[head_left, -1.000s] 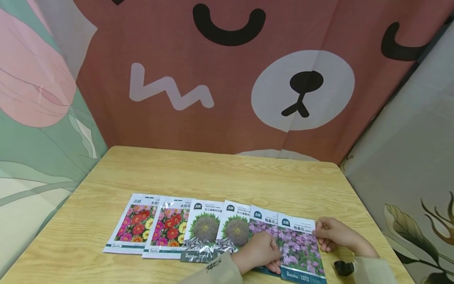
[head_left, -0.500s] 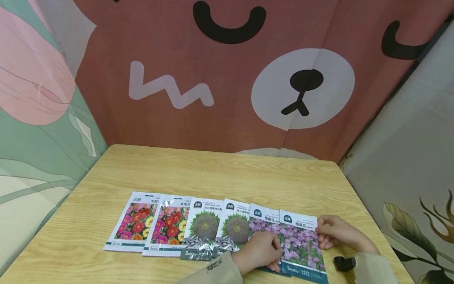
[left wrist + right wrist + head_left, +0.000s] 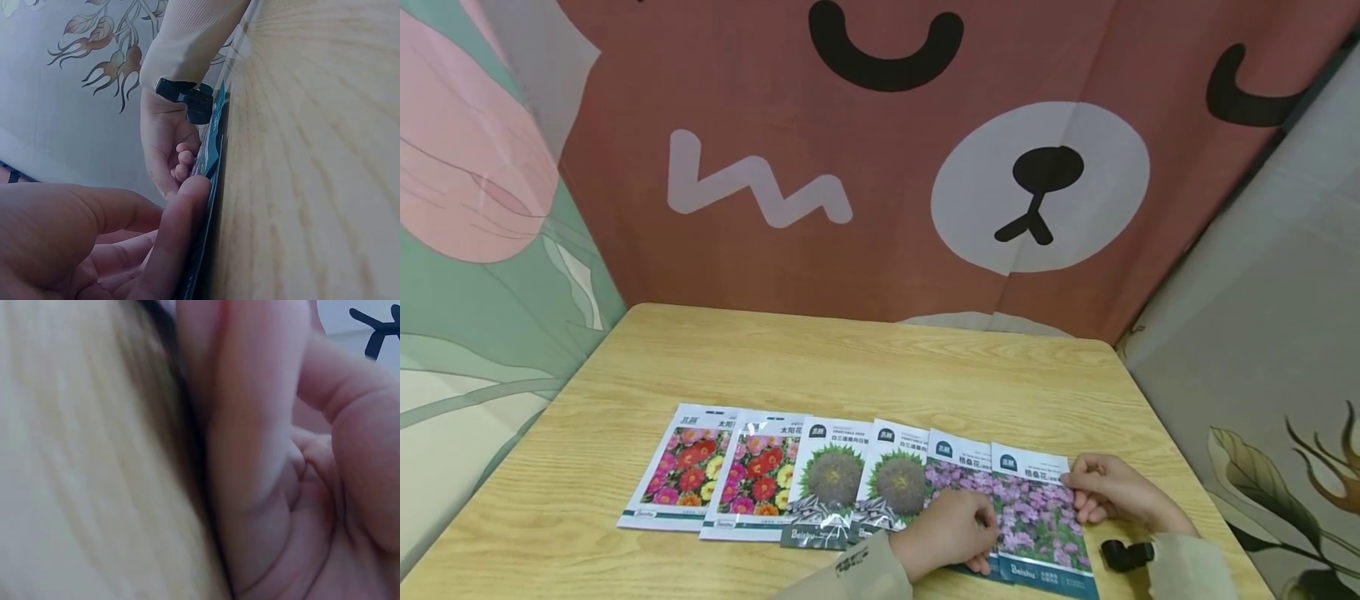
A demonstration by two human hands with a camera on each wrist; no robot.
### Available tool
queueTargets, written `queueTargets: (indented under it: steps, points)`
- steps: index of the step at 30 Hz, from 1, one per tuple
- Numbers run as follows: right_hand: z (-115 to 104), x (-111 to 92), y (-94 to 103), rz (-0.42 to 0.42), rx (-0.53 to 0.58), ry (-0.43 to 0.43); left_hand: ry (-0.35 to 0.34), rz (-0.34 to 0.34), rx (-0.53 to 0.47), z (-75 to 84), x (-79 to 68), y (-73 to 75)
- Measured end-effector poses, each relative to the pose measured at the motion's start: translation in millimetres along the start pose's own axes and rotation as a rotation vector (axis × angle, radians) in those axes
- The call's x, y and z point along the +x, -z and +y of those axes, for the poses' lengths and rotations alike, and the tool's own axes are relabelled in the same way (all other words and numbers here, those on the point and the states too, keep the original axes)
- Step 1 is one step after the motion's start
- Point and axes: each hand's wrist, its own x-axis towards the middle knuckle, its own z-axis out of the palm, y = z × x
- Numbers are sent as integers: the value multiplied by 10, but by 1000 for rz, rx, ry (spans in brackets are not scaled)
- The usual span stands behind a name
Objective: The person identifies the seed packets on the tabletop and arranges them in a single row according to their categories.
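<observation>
Several flower seed packets lie in an overlapping row on the table. At the row's right end is a packet with purple flowers (image 3: 1037, 521), its right edge pinched by my right hand (image 3: 1108, 490) near the upper corner. Left of it, a matching purple-flower packet (image 3: 958, 477) is partly covered by my left hand (image 3: 949, 529). That hand rests on the packet with fingers loosely bent. In the left wrist view, a left fingertip (image 3: 197, 187) presses at the packet's dark teal edge (image 3: 212, 156). The right wrist view shows right-hand fingers (image 3: 250, 444) close over the wood.
Two sunflower packets (image 3: 829, 479) sit in the middle of the row. Two packets with red and pink blooms (image 3: 688, 467) form its left end. The wooden table (image 3: 850, 358) ends at a bear-print curtain (image 3: 760, 275). A black wrist camera (image 3: 1123, 555) sits by the right cuff.
The rightmost packet has shifted slightly right and its lower end has swung right, lining up closer with its neighbour. My left hand has hardly moved; the right stays at the packet's edge.
</observation>
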Motion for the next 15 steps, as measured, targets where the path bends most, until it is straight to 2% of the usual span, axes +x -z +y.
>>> queueTargets:
  steps: [6, 15]
  points:
    - [-17, -1, -38, 95, -39, -10, -5, -9, 12, 15, -2, 15]
    - [-1, -15, -70, 112, -37, -8, -33, -36, 26, 27, -26, 29]
